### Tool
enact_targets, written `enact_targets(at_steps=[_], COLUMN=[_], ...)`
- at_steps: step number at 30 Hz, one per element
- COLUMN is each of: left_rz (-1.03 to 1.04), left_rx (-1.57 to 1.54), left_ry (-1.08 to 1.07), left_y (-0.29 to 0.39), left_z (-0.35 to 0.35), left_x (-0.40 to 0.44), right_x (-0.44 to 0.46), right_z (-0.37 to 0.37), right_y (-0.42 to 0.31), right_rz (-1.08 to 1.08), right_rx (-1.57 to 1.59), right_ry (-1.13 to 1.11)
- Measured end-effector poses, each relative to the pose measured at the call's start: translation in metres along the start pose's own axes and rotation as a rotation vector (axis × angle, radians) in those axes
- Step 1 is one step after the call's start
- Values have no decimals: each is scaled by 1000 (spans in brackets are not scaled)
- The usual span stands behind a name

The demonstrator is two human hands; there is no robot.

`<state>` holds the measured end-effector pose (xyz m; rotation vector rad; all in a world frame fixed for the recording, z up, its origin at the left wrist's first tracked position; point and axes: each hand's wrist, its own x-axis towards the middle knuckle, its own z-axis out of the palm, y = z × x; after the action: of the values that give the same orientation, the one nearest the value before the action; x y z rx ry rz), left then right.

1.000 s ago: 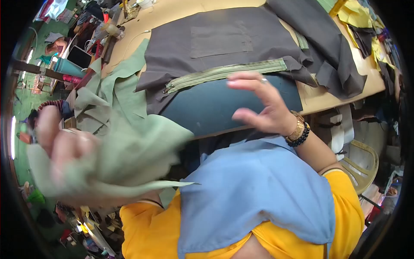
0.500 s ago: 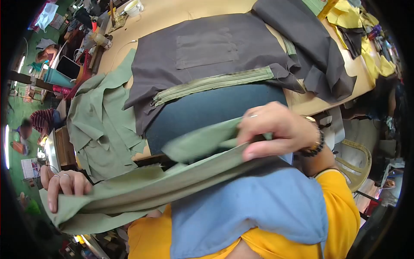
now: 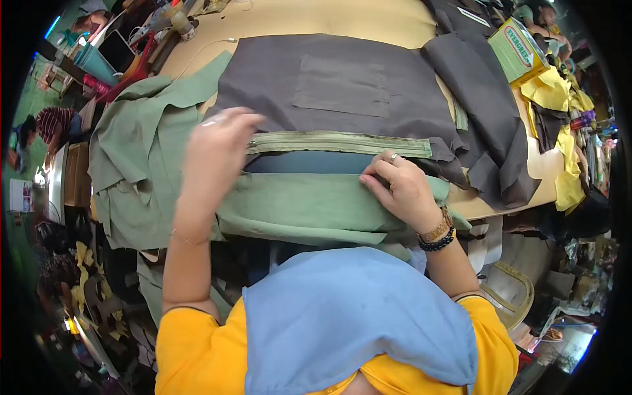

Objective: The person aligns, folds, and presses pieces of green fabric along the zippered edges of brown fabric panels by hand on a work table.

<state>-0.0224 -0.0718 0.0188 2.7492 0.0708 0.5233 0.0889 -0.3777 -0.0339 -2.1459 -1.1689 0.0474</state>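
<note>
At mid-frame the left hand (image 3: 403, 191) pinches the upper edge of a green cloth (image 3: 303, 201) draped along the near side of the bench (image 3: 283, 20). The right hand (image 3: 220, 148), blurred, is at the left end of a green zipper (image 3: 342, 141) on dark fabric (image 3: 263, 79). A yellow-green box (image 3: 519, 51) lettered "EVERGREEN" sits upper right.
</note>
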Motion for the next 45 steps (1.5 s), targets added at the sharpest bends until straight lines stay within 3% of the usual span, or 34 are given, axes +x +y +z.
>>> enact_targets(at_steps=[2,5,8,12,15,18,21,23,26,30,33,37,41,45], left_rz=[262,296,252,96,-356,-129,45,97,128,187,81,-205,-404,-397], left_rx=[46,125,13,-18,-160,44,-151,-54,-58,36,-187,-447,-525,-521], left_ry=[35,-20,-166,-91,112,629,262,12,-147,-33,-184,-211,-407,-417], left_y=[6,-1,-11,-14,-22,-19,14,39,45,69,72,77,64,58], left_z=[38,81,89,89,82,74,62,67,85,84,79,69,63,68], left_x=[20,40,54,50,49,47,28,6,-11,-30,-42,-40,-30,-29], right_x=[-1,-3,-8,-12,-12,-13,-9,-8,-8,-11,-15,-15,-12,-12], right_z=[6,8,7,4,4,5,2,2,-3,-11,-21,-22,-19,-15], right_y=[3,6,8,12,16,19,17,18,18,16,15,14,10,8], right_rz=[-15,-32,-21,-4,-33,-42,-37,-21,-17,22,43,135,187,187], right_rx=[-14,-58,-59,-32,-30,-19,-3,28,38,107,106,180,143,65], right_ry=[21,32,36,22,24,27,27,37,50,61,33,-43,-86,-79])
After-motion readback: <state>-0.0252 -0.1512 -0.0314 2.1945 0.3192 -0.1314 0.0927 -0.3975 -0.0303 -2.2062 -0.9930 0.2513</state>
